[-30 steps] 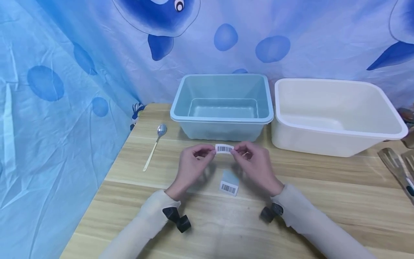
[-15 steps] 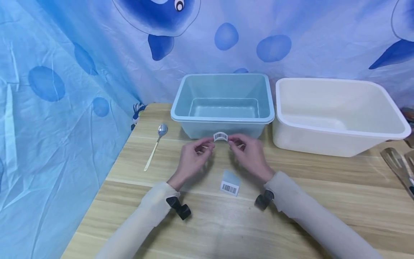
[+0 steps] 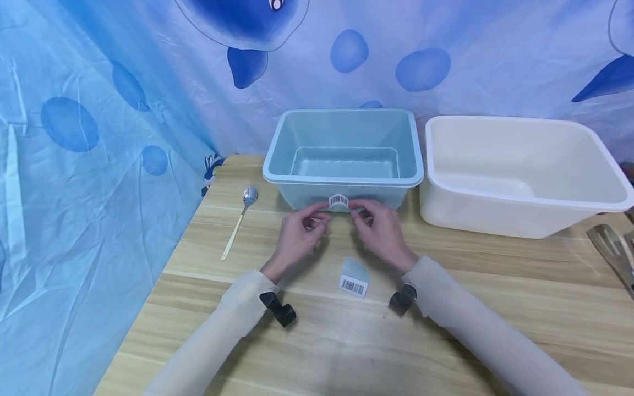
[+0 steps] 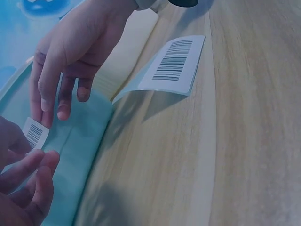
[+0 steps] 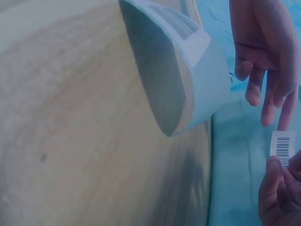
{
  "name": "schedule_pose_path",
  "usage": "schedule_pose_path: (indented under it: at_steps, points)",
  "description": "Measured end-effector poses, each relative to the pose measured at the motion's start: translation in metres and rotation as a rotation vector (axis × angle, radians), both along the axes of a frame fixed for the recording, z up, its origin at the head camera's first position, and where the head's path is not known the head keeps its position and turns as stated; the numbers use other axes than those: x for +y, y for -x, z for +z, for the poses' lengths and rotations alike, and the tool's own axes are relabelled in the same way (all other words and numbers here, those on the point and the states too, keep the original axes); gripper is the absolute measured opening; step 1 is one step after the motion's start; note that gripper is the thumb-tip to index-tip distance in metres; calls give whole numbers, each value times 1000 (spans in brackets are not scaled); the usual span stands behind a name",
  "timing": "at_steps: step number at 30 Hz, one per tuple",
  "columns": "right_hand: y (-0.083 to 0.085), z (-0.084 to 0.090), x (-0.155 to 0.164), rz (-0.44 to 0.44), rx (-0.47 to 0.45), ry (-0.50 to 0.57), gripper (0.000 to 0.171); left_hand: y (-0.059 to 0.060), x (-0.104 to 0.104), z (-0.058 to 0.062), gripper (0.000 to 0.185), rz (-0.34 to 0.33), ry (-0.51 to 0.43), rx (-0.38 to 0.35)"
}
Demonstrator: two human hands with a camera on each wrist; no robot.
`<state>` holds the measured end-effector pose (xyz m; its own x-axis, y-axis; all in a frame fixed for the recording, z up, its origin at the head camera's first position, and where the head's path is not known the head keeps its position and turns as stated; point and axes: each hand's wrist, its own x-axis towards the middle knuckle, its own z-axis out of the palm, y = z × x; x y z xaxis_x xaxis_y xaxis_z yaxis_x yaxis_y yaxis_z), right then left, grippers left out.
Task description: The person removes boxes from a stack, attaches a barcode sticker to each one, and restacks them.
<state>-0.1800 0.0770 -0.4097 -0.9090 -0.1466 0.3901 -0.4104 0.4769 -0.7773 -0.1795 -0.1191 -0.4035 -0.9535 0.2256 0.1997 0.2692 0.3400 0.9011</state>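
Barcode sticker (image 3: pixel 339 202) arches between both hands against the near wall of the blue tub (image 3: pixel 317 179), just under the rim, its long axis running nine to three o'clock. Left hand (image 3: pixel 297 239) pinches its nine o'clock end and right hand (image 3: pixel 381 234) its three o'clock end, each equally close, spare fingers loosely curled. At six o'clock, the backing sheet (image 3: pixel 354 279) lies on the wooden table (image 3: pixel 495 286), with a spoon (image 3: pixel 240 220) at nine o'clock and a white tub (image 3: pixel 525 203) at three o'clock.

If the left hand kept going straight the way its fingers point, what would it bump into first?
Most likely the front wall of the blue tub. The left hand points at it, pinching the barcode sticker close in front, though the exact gap is hard to judge.
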Motion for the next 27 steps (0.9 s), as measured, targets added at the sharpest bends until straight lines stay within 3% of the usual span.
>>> schedule_pose_path:
  at_steps: [2,9,12,16,22,27]
  points:
    - [0,0,0,-4,-8,-1,23,1,0,0,41,-4,2,-15]
    - [1,2,1,-21,-8,-1,25,-16,9,33,40,-17,33,-12]
    - [1,2,1,-26,-5,-7,25,-16,9,35,41,-21,40,-7]
    - [1,3,1,-25,-14,-9,26,-11,8,29,43,-22,37,-36]
    - [2,3,1,-24,-15,-9,26,3,2,3,47,-14,29,-60]
    - [2,4,0,-24,-20,-5,25,5,-1,-2,49,5,41,-47]
